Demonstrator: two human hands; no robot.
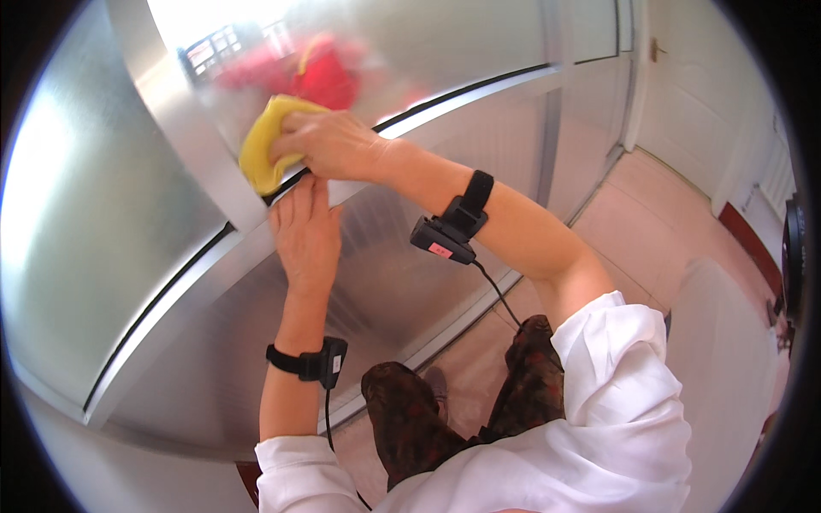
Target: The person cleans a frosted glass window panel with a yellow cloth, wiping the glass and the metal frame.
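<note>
A folded yellow cloth point(262, 144) is pinched in my right hand point(340, 144) and pressed against the lower left corner of a frosted glass pane point(449, 45). The fingers bend over the cloth, partly covering it. My left hand point(304, 221) rests with its fingertips on the horizontal metal rail point(474, 102), just below the cloth. Its fingers point upward and lie close together, and no object shows in it. To the left rises a wide metal upright point(176, 109). Blurred red shapes show through the glass above the cloth.
Another frosted pane point(83, 192) lies left of the upright. Below the rail is a translucent lower panel point(410, 276). Tiled floor point(641, 224) runs to a white door point(686, 96). Black wrist-strapped devices point(449, 234) trail cables past my knees. A pale rounded surface point(725, 346) stands at right.
</note>
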